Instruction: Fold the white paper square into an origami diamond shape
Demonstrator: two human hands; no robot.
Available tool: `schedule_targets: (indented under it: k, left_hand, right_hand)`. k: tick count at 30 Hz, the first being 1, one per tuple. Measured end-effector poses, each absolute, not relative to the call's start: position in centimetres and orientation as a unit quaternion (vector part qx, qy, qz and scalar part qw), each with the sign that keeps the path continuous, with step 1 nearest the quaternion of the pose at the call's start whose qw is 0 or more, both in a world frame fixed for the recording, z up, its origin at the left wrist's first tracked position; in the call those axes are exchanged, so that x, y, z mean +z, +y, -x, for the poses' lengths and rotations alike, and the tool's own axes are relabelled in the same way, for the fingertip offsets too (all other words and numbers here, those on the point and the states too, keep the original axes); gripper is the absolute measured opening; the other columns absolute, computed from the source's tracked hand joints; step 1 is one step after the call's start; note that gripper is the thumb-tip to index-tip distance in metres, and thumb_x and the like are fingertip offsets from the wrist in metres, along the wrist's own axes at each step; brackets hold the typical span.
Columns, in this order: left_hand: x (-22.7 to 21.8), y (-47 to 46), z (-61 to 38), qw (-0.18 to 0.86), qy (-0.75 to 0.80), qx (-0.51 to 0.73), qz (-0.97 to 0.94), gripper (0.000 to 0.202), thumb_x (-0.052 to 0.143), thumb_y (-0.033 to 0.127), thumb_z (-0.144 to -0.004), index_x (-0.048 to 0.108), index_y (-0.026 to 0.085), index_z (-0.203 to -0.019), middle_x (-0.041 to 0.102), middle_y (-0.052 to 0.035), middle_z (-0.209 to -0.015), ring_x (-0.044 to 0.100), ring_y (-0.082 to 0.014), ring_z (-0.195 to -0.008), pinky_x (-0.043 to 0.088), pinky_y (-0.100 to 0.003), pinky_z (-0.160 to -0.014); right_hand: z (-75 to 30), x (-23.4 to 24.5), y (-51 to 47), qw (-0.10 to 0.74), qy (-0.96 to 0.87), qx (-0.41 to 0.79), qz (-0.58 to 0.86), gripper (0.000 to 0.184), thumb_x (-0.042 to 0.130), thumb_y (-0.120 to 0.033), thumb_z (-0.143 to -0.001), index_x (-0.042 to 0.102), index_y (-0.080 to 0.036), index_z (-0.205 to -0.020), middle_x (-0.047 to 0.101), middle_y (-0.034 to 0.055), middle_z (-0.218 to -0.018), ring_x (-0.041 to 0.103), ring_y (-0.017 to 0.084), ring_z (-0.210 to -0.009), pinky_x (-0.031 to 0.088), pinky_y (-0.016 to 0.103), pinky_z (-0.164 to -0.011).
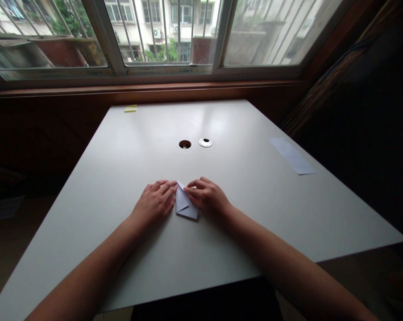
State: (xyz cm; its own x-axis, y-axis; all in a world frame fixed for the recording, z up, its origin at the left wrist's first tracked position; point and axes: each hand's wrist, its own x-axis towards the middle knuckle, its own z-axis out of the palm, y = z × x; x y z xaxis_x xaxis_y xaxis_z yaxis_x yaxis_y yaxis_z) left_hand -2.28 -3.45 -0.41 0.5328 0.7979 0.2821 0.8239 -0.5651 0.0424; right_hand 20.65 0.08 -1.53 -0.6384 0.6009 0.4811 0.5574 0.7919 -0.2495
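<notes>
L hand (156, 199) nr R hand (208, 196), fingers (198, 183) bent.

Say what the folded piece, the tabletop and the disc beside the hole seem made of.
Folded piece: white matte paper, by its crisp creases and thin edges. Tabletop: probably laminate or painted board; smooth, white, with a soft sheen. Disc: perhaps plastic or metal, pale; too small to tell.

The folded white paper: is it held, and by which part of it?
The folded white paper is held by its sides: left hand at the left edge, right hand at the upper right edge. Whether by pinching or pressing cannot be told.
</notes>
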Motion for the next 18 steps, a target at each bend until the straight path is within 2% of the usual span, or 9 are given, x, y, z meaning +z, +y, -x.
schedule_targets:
  k: [10,18]
  left_hand:
    - [-0.61,-3.44,2.37,0.039,-0.465,-0.132,0.874,0.035,0.048,0.027,-0.094,0.057,0.022,-0.127,0.056,-0.0070,-0.138,0.048,-0.0259,-0.123,0.040,-0.041,-0.098]
    - [-0.94,-3.33,2.29,0.050,-0.483,-0.118,0.866,0.046,0.045,0.027,-0.095,0.047,0.022,-0.140,0.053,-0.0065,-0.141,0.042,-0.0275,-0.131,0.036,-0.043,-0.104]
  right_hand:
    - [-20.14,-1.81,0.01,0.342,-0.891,0.067,0.290,0.014,0.060,-0.015,-0.087,0.073,-0.020,-0.089,0.075,0.0051,-0.100,0.064,0.017,-0.083,0.056,0.032,-0.079]
    - [-20.26,-1.91,-0.11,0.329,-0.906,0.055,0.262,0.013,0.059,-0.014,-0.087,0.071,-0.019,-0.086,0.074,0.0057,-0.097,0.065,0.017,-0.083,0.057,0.031,-0.078]
